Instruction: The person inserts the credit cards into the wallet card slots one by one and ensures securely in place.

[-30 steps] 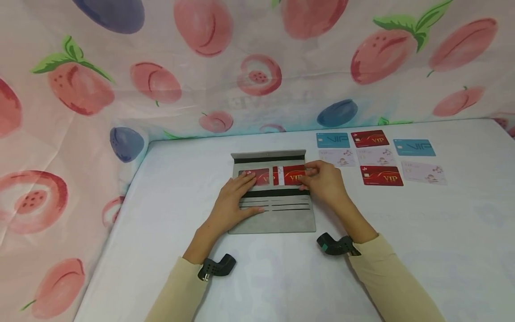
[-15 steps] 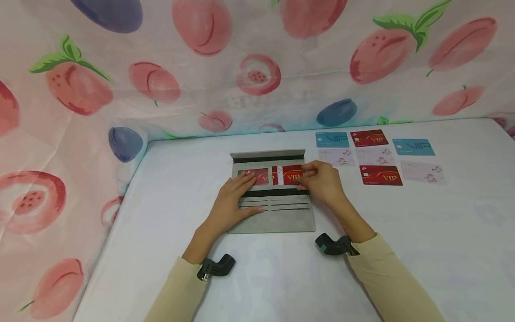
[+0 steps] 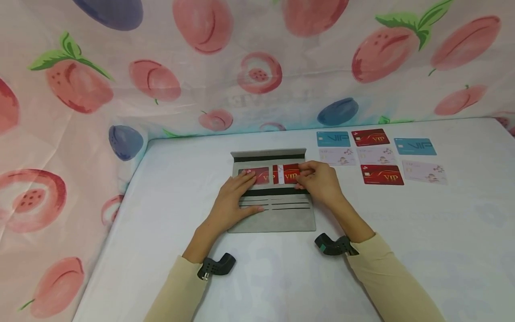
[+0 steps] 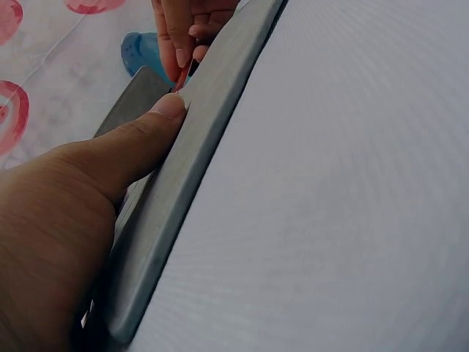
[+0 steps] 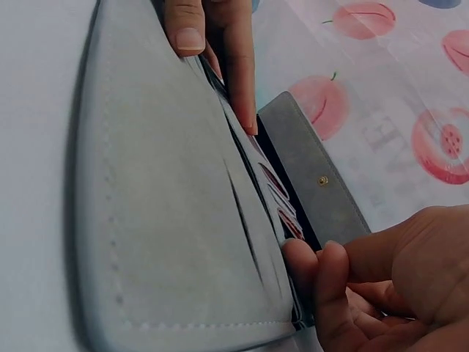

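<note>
A long grey wallet (image 3: 277, 222) lies unfolded on the white table, its flap (image 3: 277, 153) raised at the far edge. My left hand (image 3: 230, 201) rests spread over its left half, fingers partly covering a red VIP card (image 3: 262, 177) in the left window pocket. With thumb and fingers my right hand (image 3: 322, 181) pinches the right end of another red VIP card (image 3: 291, 171), most of which lies in the right window pocket. A white strip of the pocket crosses this card. In the left wrist view, my thumb (image 4: 139, 143) presses on the wallet near its edge.
To the right of the wallet several cards lie in loose rows: blue ones (image 3: 333, 139), red ones (image 3: 382, 175) and pale pink ones (image 3: 424, 172). A fruit-print cloth (image 3: 257, 107) hangs behind the table. Slim card slots (image 3: 289, 204) run across the wallet's near half.
My right hand has shifted slightly left, and the red card in its pinch has slid a little left with it. The left hand stays in place on the wallet.
</note>
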`<action>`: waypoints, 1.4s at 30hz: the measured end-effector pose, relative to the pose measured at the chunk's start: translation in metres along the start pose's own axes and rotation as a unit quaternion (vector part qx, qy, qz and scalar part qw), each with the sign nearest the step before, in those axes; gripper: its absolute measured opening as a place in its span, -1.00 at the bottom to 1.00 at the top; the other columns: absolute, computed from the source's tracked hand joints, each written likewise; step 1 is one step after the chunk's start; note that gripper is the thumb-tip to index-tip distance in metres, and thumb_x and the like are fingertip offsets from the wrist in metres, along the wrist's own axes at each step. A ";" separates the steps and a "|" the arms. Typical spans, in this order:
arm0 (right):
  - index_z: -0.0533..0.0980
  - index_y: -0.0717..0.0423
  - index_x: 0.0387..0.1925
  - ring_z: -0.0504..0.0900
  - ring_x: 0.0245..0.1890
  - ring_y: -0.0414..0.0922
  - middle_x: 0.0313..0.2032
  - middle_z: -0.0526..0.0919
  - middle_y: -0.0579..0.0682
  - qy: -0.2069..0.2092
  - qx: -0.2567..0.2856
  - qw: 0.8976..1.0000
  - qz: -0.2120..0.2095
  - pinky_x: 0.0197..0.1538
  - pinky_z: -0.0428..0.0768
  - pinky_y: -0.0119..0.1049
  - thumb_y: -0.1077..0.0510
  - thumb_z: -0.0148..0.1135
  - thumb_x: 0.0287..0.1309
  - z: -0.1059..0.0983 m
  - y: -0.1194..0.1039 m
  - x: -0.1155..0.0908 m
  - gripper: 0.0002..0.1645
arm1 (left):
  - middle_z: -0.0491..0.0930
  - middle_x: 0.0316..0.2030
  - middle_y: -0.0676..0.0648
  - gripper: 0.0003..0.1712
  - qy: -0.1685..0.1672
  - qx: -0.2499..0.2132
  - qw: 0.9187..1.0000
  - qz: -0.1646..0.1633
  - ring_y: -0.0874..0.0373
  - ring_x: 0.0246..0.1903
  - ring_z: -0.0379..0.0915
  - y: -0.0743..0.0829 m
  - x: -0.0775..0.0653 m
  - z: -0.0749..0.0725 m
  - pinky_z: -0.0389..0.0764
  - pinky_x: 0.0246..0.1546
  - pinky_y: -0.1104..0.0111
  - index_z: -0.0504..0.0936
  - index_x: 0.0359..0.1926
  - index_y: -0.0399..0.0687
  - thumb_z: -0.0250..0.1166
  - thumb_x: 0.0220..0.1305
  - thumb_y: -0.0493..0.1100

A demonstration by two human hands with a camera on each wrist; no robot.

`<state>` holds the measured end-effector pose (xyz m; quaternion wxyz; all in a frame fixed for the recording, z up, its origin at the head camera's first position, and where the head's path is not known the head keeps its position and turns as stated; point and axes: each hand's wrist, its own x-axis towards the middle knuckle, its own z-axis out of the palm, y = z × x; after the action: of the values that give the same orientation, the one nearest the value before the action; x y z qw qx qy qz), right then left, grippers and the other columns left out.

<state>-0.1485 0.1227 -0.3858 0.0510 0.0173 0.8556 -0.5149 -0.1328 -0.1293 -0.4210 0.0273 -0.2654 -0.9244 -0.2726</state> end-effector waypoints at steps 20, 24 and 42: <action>0.42 0.38 0.13 0.69 -0.41 -0.10 -0.33 0.59 0.12 -0.062 -0.004 0.998 -0.004 -0.23 0.63 -0.33 0.34 0.17 0.19 -0.006 0.003 0.003 -0.55 | 0.26 0.36 -0.05 -0.05 -0.002 0.001 1.000 -0.002 0.06 0.41 -0.05 -0.001 0.001 0.000 -0.09 0.40 0.13 0.34 0.36 -0.14 0.46 0.00 0.15; 0.41 0.41 0.12 0.68 -0.42 -0.09 -0.34 0.58 0.14 -0.071 0.000 0.997 -0.018 -0.24 0.64 -0.33 0.36 0.14 0.18 -0.007 0.006 0.004 -0.55 | 0.26 0.36 -0.05 -0.04 -0.002 0.000 1.000 -0.003 0.06 0.41 -0.05 0.000 0.001 0.000 -0.09 0.40 0.14 0.34 0.36 -0.14 0.47 0.00 0.15; 0.44 0.38 0.14 0.68 -0.46 -0.10 -0.38 0.61 0.10 -0.065 -0.012 0.997 -0.041 -0.38 0.59 -0.38 0.33 0.24 0.17 -0.004 0.008 0.004 -0.52 | 0.27 0.36 -0.07 -0.05 0.003 -0.001 1.000 0.005 0.02 0.41 -0.03 0.000 0.001 -0.001 -0.06 0.40 0.09 0.34 0.35 -0.16 0.47 0.00 0.14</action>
<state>-0.1521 0.1294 -0.3913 0.0849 -0.0520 0.8564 -0.5065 -0.1334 -0.1291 -0.4199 0.0307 -0.2690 -0.9228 -0.2742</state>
